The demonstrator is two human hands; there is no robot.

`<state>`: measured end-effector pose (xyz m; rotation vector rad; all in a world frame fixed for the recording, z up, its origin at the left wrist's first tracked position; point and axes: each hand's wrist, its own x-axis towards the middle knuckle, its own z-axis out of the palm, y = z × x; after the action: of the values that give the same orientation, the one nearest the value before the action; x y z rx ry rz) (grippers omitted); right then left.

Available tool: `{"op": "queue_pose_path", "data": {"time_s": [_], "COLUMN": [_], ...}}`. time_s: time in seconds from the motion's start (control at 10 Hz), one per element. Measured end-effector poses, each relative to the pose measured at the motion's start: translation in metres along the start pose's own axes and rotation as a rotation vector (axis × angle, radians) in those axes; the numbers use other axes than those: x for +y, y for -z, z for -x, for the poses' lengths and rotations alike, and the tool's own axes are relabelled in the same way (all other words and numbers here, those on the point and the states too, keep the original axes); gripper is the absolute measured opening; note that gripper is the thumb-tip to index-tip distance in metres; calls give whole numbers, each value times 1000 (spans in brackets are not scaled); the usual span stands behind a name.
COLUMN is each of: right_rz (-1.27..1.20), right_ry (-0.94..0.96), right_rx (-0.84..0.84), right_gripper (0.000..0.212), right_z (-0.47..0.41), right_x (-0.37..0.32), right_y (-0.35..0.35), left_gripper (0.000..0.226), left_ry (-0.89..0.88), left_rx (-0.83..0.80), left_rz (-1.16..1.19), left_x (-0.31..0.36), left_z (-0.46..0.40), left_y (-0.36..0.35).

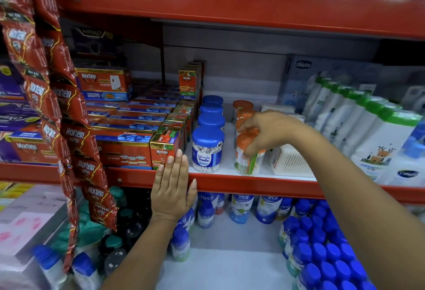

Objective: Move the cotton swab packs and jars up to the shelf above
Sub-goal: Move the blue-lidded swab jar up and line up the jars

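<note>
A row of blue-lidded cotton swab jars (207, 149) runs front to back on the middle shelf (230, 184). Beside it on the right stands a row of orange-lidded swab jars (247, 163). My right hand (266, 131) is closed over the orange lid of the front jar, which stands on the shelf. A clear pack of cotton swabs (291, 161) lies just right of that jar, with more white packs (277, 108) behind. My left hand (173, 186) rests flat, fingers up, against the shelf's red front edge. The red shelf above (230, 4) spans the top.
Mortein boxes (138, 128) are stacked left of the jars. Red Mortein sachet strips (57, 105) hang at the left. White bottles with green caps (368, 128) stand to the right. Blue-capped powder bottles (322, 255) fill the shelf below.
</note>
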<state>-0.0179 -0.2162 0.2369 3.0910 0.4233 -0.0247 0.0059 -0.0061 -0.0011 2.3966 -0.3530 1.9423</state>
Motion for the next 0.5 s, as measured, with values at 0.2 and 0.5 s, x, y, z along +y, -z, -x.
{"op": "queue_pose_path", "data": {"time_s": [0.2,0.5], "right_rz": [20,-61], "right_ry": [29,36], "right_rx": [25,56], "right_gripper": [54,58], "right_z": [-3,-2], "right_x": [4,10], "right_y": [-7,-14], "left_gripper": [61,60], "left_ry": [-5,-12], "left_rx": [2,0], "left_rz": [-2,-4], "left_x": [-1,-1], "left_z": [0,0], "left_y": [0,0]}}
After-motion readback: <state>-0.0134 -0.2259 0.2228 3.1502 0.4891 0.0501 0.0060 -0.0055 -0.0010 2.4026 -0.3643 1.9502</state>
